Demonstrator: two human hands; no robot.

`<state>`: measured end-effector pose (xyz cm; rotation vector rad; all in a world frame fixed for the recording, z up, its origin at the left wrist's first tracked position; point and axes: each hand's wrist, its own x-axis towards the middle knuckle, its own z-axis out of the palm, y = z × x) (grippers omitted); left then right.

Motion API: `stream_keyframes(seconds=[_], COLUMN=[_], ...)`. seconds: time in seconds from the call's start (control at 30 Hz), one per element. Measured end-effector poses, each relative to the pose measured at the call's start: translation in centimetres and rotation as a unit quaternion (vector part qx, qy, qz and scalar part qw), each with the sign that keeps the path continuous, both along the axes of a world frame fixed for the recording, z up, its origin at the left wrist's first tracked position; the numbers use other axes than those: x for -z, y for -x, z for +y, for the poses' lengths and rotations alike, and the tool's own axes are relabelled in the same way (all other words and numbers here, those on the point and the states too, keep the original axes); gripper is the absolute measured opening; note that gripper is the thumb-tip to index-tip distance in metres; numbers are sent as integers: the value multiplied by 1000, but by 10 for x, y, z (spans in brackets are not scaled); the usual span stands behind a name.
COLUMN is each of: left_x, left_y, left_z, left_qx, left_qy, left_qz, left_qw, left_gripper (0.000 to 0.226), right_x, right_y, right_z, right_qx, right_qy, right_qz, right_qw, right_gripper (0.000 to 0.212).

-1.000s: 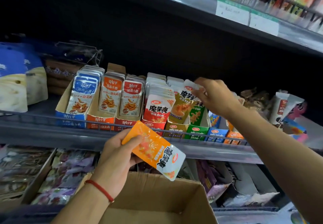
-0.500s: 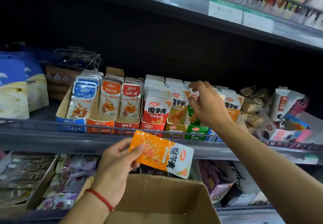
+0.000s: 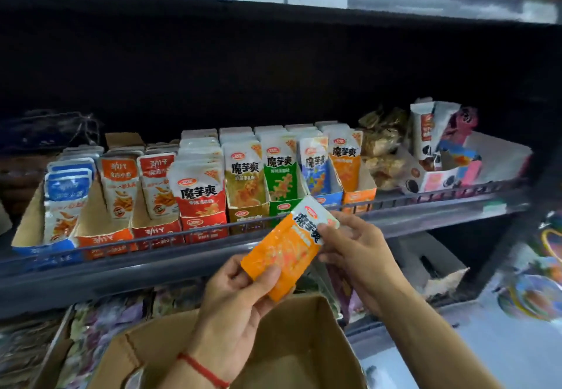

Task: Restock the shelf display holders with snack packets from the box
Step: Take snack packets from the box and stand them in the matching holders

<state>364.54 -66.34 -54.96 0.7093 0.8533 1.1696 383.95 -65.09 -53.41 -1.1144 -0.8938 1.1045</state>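
**Both hands on one orange packet below the shelf rail**

Left hand (image 3: 240, 294) grips the lower end of the orange snack packet (image 3: 284, 252), thumb curled over the front face and fingers behind. My right hand (image 3: 355, 252) pinches the packet's white upper end from the 3 o'clock side, fingertips (image 3: 324, 230) on its edge and the rest of the fingers loosely curled. Neither hand is spread wide; both are closed onto the same packet.

I see the packet's long axis running on a diagonal, orange bottom end toward 7 o'clock, white printed top toward 1 o'clock. Its printed face is turned to the camera. It sits in front of the shelf rail (image 3: 152, 245), its top corner overlapping the front of the green display holder (image 3: 284, 206).

At 12 o'clock from the packet the row of display holders stands on the shelf, packets upright in them: red (image 3: 202, 197), olive (image 3: 248, 188), green, blue (image 3: 317, 176) and, at 1 o'clock, the orange holder (image 3: 349, 169). The cardboard box (image 3: 304, 343) lies open at 6 o'clock, under my left wrist, which wears a red string band (image 3: 202, 370).
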Motion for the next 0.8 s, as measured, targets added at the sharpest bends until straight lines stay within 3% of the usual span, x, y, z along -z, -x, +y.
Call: stream_keyframes(seconds=[0.07,0.13,0.23,0.33,0.4,0.53,0.63,0.7,0.8], left_x=[-13,-33,-68,-99,-115,-147,-164,-171,-176], left_y=[-11,-22,-45,-81,-102,-129,-144,-154,-171], left_z=[4,14,40,65,79,113,150,174,196], left_qx=[33,61,79,96,91,34,-23,-50,-84], left_qy=[-60,-140,-272,-368,-396,-381,-361,-366,-385], left_qz=[124,245,369,480,518,442,419,442,506], left_qw=[990,957,885,790,753,812,833,817,767], left_gripper=[52,43,33,28,20,17,20,21,24], right_x=[-7,-17,-29,-33,-33,-28,-27,-28,-26], right_y=[-14,-31,-51,-60,-66,-86,-99,-101,-100], right_z=[3,2,-1,0,4,5,0,-2,0], right_qx=[31,63,35,-6,40,217,235,229,227], right_qy=[-35,-71,-104,-115,-130,-82,-45,-42,-33], right_qz=[-27,-66,-149,-199,-193,-99,-6,7,2], right_qw=[999,993,983,973,972,967,971,972,973], right_gripper=[24,22,26,28,23,12,17,19,20])
